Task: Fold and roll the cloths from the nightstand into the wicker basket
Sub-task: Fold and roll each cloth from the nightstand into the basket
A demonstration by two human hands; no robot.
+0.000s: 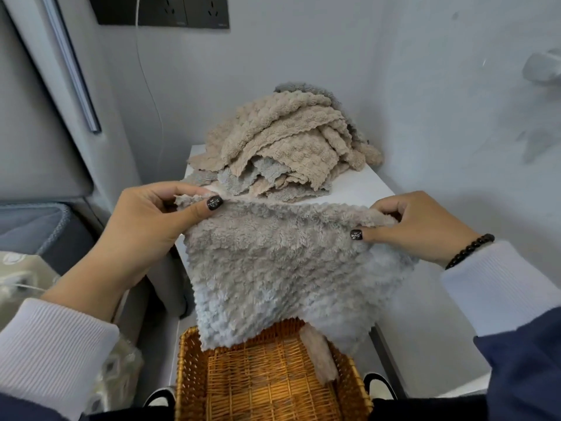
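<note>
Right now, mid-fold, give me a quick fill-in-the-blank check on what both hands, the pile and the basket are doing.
1. The left hand and right hand each pinch a top ____ of the grey fleece cloth.
2. The cloth's lower edge hangs over the ____ basket.
3. The pile of beige and grey cloths sits on the white ____.
4. A ____ beige cloth leans inside the basket.

Missing words: corner; wicker; nightstand; rolled
</note>
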